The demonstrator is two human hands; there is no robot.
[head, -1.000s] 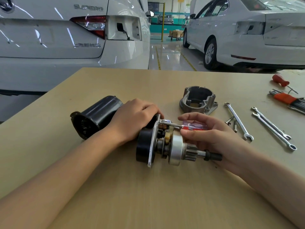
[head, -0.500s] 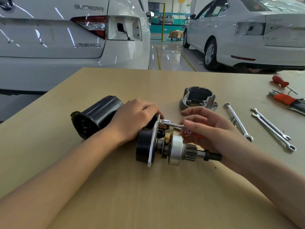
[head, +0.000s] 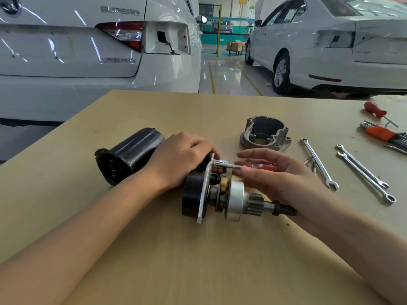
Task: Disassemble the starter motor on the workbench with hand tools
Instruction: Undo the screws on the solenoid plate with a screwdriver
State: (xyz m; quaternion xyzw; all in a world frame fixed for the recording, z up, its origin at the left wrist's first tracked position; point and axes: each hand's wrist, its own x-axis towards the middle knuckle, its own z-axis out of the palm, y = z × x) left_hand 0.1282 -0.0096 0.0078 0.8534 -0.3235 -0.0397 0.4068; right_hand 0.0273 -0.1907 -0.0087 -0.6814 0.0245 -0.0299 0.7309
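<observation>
The starter motor's inner assembly point(head: 233, 199) lies on its side on the workbench point(head: 198, 260), showing a black end cap, a silver plate, a clutch and a pinion shaft. My left hand point(head: 182, 161) grips the black part behind the plate and holds it down. A small screwdriver point(head: 262, 167) with a red and clear handle has its tip at the top of the plate. My right hand point(head: 286, 179) pinches that handle between thumb and extended fingers. The black cylindrical motor housing point(head: 132, 155) lies apart, left of my left hand.
The aluminium nose housing point(head: 264, 137) sits behind the assembly. Right of it lie loose bolts point(head: 310, 162), a spanner point(head: 317, 161), two more spanners point(head: 363, 172), a hex key set point(head: 381, 133) and a red screwdriver point(head: 374, 108). White cars stand beyond the bench's far edge.
My right hand's fingers rolled over the screwdriver handle and have now spread, so the handle shows again. The left hand and the assembly have stayed put.
</observation>
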